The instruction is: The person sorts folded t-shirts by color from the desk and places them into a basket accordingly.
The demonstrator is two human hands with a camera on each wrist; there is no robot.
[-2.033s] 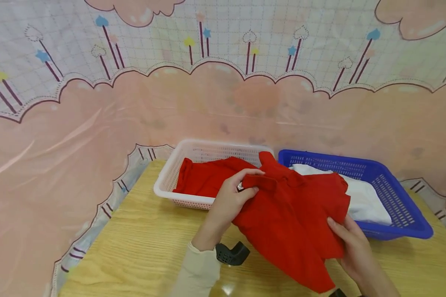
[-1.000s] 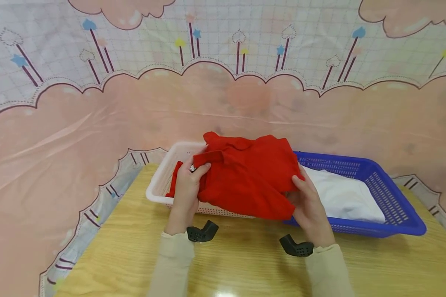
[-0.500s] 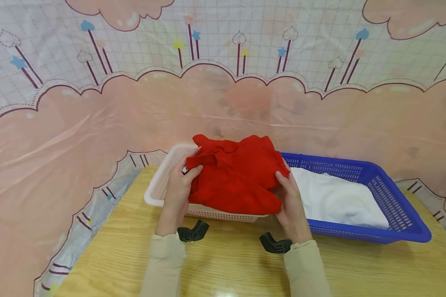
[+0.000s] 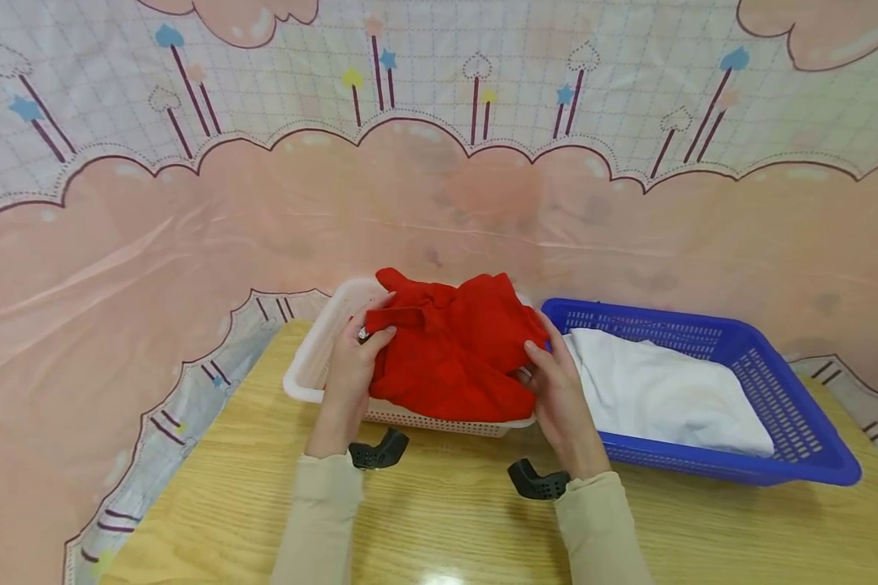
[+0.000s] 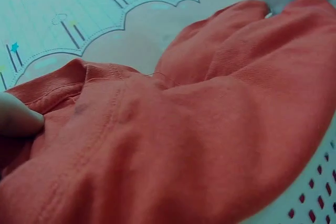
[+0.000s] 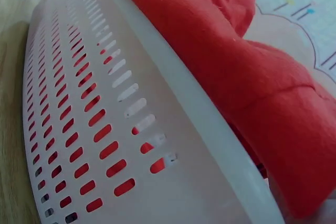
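Note:
A bunched red shirt [image 4: 461,341] lies over the white basket [image 4: 309,366], low at its rim. My left hand [image 4: 354,353] pinches a folded strip of the shirt at its left, thumb on top. That thumb [image 5: 18,116] shows at the left edge of the left wrist view. At the shirt's right side, my right hand [image 4: 556,374] holds its edge, thumb in front and other fingers partly behind the cloth. In the right wrist view the red cloth [image 6: 231,61] hangs along the inner side of the basket's rim [image 6: 194,98], and red shows through the slots.
Right beside the white basket stands a blue basket [image 4: 805,406] with white folded cloth [image 4: 666,390] in it. Both stand on a wooden table [image 4: 446,504]. A printed curtain [image 4: 439,211] hangs close behind them.
The hands have brought the red shirt leftward from between the baskets to over the white one. In the last half second it has settled lower, and the right hand has shifted slightly left.

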